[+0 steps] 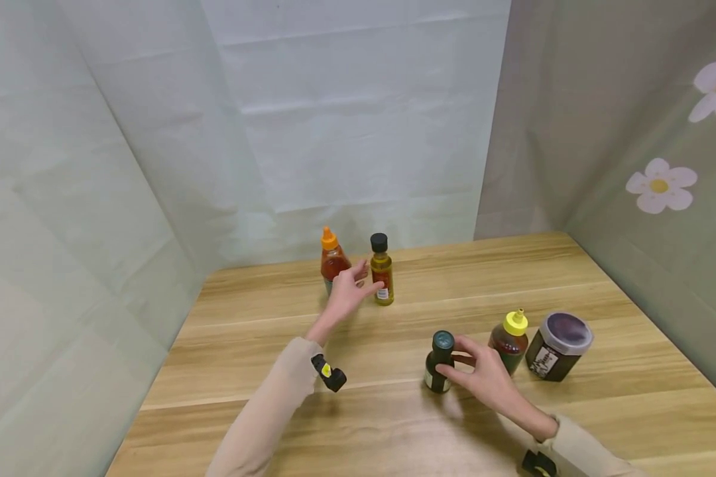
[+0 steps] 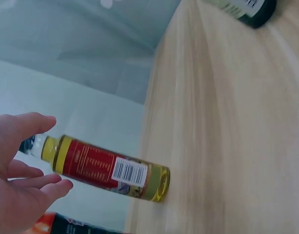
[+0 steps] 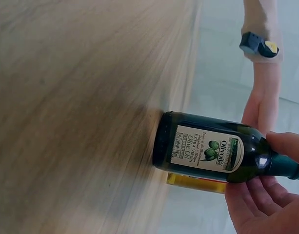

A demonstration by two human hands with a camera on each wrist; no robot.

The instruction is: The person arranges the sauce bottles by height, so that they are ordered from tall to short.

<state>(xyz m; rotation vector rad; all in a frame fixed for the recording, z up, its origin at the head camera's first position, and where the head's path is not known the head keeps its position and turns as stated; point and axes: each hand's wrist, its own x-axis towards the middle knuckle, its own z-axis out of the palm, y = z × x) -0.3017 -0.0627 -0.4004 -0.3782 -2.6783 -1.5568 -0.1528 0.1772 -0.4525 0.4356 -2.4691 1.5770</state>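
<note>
My right hand (image 1: 483,373) holds a dark green olive oil bottle (image 1: 436,371) by its upper part, thumb on one side and fingers on the other. Its cream label (image 3: 208,148) shows in the right wrist view, where the base is right at the tabletop. Farther back, my left hand (image 1: 347,291) reaches beside a small bottle of yellow oil (image 1: 382,275) with a black cap. Seen from the left wrist, thumb and fingers are spread about that bottle's neck (image 2: 49,148), with a gap. Behind the left hand stands a red sauce bottle (image 1: 334,264) with an orange nozzle, partly hidden.
To the right of my right hand stand a dark sauce bottle with a yellow cap (image 1: 516,322) and a dark jar (image 1: 557,348) with a greyish lid. A wooden table (image 1: 262,311) carries everything. Pale cloth (image 1: 358,132) hangs along its back and sides.
</note>
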